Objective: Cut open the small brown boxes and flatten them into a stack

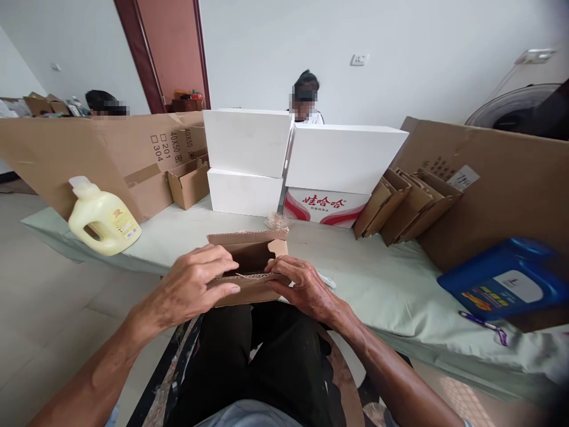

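Note:
A small brown cardboard box sits open in front of me at the near edge of the pale green cloth-covered surface. My left hand curls round the box's left side, fingers pressed on its front flap. My right hand grips the right side, fingertips on the folded front edge. Both hands hold the box above my lap.
A cream detergent bottle lies at left, a blue bottle at right. White boxes and a red-printed carton stand behind, with folded small cartons and large cardboard sheets around. Two people sit beyond.

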The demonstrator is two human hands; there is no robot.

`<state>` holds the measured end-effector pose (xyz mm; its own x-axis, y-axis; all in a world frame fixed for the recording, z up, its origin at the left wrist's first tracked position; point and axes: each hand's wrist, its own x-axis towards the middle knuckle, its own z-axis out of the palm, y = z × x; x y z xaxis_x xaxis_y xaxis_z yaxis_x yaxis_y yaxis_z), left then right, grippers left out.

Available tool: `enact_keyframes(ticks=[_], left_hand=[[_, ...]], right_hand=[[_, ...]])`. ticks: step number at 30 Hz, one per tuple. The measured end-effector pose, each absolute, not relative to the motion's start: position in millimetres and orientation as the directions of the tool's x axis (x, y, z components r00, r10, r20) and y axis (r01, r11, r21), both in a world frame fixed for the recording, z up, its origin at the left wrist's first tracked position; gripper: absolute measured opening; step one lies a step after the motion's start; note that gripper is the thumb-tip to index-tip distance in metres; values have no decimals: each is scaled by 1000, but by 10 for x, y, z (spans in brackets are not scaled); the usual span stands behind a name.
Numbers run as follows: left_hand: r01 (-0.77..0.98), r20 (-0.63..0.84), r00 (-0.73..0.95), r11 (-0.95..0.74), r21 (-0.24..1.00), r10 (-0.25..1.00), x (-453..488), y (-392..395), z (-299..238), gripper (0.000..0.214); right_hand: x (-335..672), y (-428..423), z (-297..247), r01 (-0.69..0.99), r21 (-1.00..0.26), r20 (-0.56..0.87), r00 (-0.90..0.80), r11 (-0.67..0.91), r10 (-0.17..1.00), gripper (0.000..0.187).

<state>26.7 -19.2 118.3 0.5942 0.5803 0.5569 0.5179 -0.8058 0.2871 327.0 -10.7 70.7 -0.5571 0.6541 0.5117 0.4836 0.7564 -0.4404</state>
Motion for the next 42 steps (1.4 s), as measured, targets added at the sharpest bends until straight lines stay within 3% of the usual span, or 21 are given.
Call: enact_keyframes(ticks=[3, 9, 24, 29, 33, 37, 40, 42], left_hand=[[479, 493, 644, -811, 336, 585, 410, -155, 1175, 13], [429, 507, 598, -782, 452, 621, 532, -65, 1162, 21], [277, 492, 555, -706, 651, 671, 735, -161, 1250, 19], [220, 395, 595, -615, 757, 700, 960, -192, 1252, 19], [75, 374, 599, -514, 854, 708, 959, -210, 1305, 22], [-106, 473, 472, -485, 868, 744, 614, -293, 1414, 25], [1, 491, 319, -519, 855, 810, 116, -379, 1359, 21], [164, 438, 208, -472, 866, 875, -257, -412, 1180, 23]], right_hand=[[3240, -100, 762, 487, -483, 470, -556, 727, 685, 5], [3236, -123, 844, 478, -533, 430, -557, 698, 710, 8], [3171, -51, 758, 489, -517, 450, -543, 702, 709, 13], [3156, -43, 761, 432, -559, 469, -540, 708, 699, 29], [3189, -34, 734, 433, -561, 459, -546, 705, 701, 24], [3210, -48, 748, 492, -539, 438, -530, 684, 726, 7], [3216, -64, 777, 509, -516, 429, -542, 689, 722, 8], [3222, -69, 789, 498, -511, 434, -554, 701, 710, 8]])
